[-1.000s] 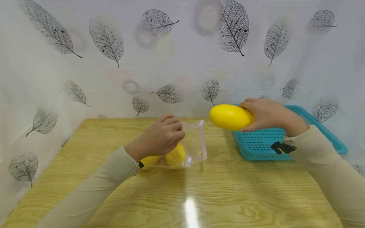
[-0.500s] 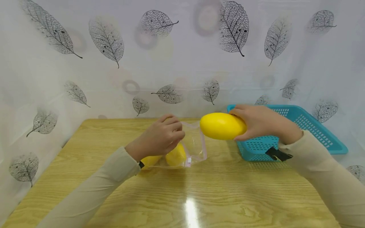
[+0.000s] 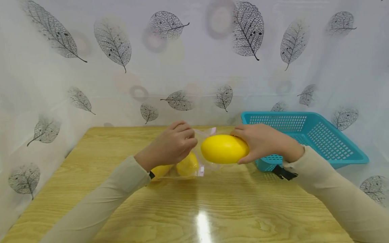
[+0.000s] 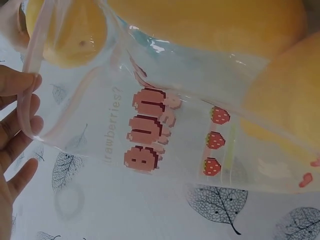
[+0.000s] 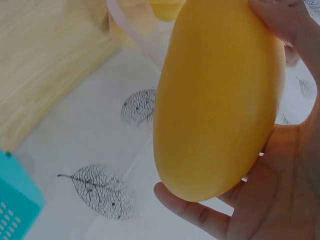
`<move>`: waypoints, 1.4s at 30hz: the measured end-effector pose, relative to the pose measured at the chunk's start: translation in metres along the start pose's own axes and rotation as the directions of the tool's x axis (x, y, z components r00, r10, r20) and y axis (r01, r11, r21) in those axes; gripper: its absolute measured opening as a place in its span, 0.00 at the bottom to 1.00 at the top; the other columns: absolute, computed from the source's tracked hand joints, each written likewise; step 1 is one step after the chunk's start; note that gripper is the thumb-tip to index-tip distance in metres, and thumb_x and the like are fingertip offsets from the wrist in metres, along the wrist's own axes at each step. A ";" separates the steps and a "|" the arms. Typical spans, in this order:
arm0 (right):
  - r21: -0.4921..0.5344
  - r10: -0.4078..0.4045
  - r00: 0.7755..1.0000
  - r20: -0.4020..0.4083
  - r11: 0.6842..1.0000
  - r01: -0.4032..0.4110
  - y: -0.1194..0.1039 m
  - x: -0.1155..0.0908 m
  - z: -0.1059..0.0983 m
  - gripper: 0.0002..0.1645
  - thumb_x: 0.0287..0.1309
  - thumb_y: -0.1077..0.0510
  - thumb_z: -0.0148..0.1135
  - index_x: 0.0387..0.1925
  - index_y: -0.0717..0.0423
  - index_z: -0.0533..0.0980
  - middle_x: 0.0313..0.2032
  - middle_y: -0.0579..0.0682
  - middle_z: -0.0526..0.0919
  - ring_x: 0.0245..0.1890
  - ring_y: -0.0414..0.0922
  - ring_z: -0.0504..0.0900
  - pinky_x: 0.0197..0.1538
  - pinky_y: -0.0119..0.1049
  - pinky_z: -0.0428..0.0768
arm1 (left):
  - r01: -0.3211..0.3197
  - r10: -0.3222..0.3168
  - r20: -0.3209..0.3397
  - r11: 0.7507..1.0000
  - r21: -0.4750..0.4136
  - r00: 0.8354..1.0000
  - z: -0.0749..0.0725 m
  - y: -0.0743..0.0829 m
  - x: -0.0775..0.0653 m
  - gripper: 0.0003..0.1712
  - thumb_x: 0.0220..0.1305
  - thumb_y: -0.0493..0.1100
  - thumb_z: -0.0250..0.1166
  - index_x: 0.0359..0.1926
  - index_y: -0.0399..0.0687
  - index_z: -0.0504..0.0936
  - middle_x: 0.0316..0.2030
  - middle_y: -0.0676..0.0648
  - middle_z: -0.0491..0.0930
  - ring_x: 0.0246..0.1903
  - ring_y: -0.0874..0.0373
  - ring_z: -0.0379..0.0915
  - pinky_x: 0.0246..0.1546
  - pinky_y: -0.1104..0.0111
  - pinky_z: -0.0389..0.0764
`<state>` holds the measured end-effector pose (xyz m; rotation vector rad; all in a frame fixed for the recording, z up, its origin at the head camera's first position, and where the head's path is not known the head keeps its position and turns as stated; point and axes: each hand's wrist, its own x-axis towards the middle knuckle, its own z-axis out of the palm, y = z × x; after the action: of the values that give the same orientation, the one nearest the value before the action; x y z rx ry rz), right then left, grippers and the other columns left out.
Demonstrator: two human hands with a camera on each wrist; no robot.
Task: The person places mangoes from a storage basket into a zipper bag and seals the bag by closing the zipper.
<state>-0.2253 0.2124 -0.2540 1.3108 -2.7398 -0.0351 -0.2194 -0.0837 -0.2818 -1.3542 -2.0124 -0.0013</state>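
My left hand [image 3: 168, 145] pinches the pink-edged rim of a clear zip bag [image 4: 145, 160], which has strawberry prints and pink lettering. Two yellow mangoes [image 3: 186, 165] lie inside the bag, partly hidden by my left hand and wrist. With thumb and fingers, my right hand [image 3: 264, 141] grips another smooth yellow mango [image 3: 225, 148] in front of the bag's mouth. In the left wrist view this held mango [image 4: 80, 40] shows a dark spot on its end, close to the pink rim. Whether it touches the bag I cannot tell.
A blue perforated plastic basket [image 3: 337, 135] stands at the right rear, partly behind my right arm. Beneath everything is a wood-grain table [image 3: 170, 209]. A pale curtain with leaf prints [image 3: 194, 67] hangs along the back.
My right hand has carried its mango left and down, from over the basket's edge to the bag's mouth. My left hand has stayed in place on the bag.
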 end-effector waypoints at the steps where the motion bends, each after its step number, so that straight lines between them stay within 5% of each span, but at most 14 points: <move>1: 0.000 -0.012 1.000 -0.003 1.000 0.012 -0.002 0.002 0.002 0.40 0.35 0.36 0.71 0.48 0.56 0.74 0.41 0.47 0.78 0.30 0.37 0.73 0.33 0.33 0.77 | 0.003 -0.003 0.002 1.000 0.002 1.000 0.000 0.000 0.000 0.05 0.56 0.37 0.62 0.25 0.48 0.77 0.27 0.51 0.77 0.36 0.53 0.73 0.52 0.62 0.73; 12: 0.020 0.060 0.998 0.003 0.998 -0.060 -0.014 0.025 0.015 0.39 0.35 0.34 0.69 0.46 0.53 0.74 0.38 0.46 0.76 0.28 0.39 0.72 0.29 0.31 0.74 | 0.004 -0.004 -0.006 1.000 0.015 1.000 -0.001 0.003 0.001 0.04 0.55 0.37 0.62 0.25 0.48 0.77 0.27 0.51 0.77 0.36 0.53 0.74 0.52 0.62 0.73; 22: 0.011 0.096 0.993 -0.069 0.995 -0.096 -0.018 0.036 0.025 0.38 0.34 0.35 0.70 0.44 0.55 0.73 0.34 0.46 0.74 0.25 0.38 0.69 0.26 0.30 0.72 | -0.008 0.008 -0.007 1.000 -0.003 1.000 -0.001 0.006 0.000 0.04 0.55 0.37 0.61 0.25 0.48 0.78 0.28 0.51 0.78 0.36 0.53 0.74 0.53 0.63 0.73; 33: -0.001 0.223 0.965 -0.138 0.974 -0.225 -0.022 0.046 0.038 0.41 0.35 0.35 0.70 0.45 0.59 0.73 0.36 0.50 0.75 0.23 0.41 0.71 0.23 0.29 0.73 | -0.007 0.007 0.002 1.000 -0.012 1.000 -0.002 0.008 0.002 0.03 0.55 0.37 0.62 0.26 0.48 0.78 0.28 0.51 0.78 0.36 0.54 0.74 0.54 0.63 0.73; 42: 0.210 0.228 0.963 -0.147 0.958 -0.195 -0.020 0.048 0.053 0.44 0.42 0.44 0.73 0.57 0.62 0.68 0.45 0.56 0.71 0.36 0.46 0.73 0.39 0.36 0.79 | 0.006 -0.006 0.003 1.000 0.006 1.000 -0.002 0.006 0.003 0.03 0.55 0.36 0.62 0.26 0.47 0.78 0.28 0.50 0.78 0.38 0.53 0.75 0.53 0.63 0.73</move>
<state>-0.2448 0.1611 -0.3040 0.9954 -2.7727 0.3523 -0.2143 -0.0790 -0.2807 -1.3449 -2.0173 0.0033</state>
